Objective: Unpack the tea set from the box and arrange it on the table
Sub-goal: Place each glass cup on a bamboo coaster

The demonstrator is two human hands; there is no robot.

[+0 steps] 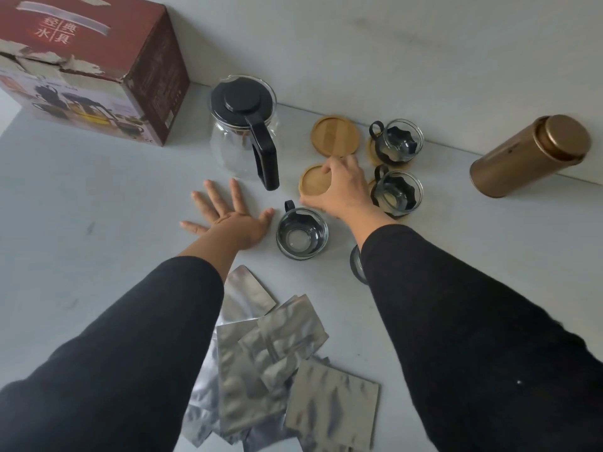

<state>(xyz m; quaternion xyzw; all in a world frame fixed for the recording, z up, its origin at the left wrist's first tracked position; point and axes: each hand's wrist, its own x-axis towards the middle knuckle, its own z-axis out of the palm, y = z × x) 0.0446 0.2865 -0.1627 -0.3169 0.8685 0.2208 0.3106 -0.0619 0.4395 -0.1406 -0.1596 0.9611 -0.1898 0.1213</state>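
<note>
The pot [243, 125] and two cups on coasters [396, 141] are already set out beside the box [94, 70]. A bare coaster [315, 184] is gripped by the right hand [342, 187]; the left hand [228, 220] is laid flat, fingers spread. One cup [301, 231] is judged still unseated.

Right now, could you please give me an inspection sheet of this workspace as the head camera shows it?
Surface: pale grey table against a pale wall.
Job's things: glass teapot with black lid, upright; two glass cups on wooden coasters; one cup on the bare table; another partly hidden by the right sleeve; a free coaster; the red box at far left.
Clutter: silver foil pouches heaped near the front edge; gold canister lying against the wall.
Grippers: left hand flat on the table, fingers spread; right hand grips a coaster.
Cables: nothing seen.
Surroundings: only the wall.
</note>
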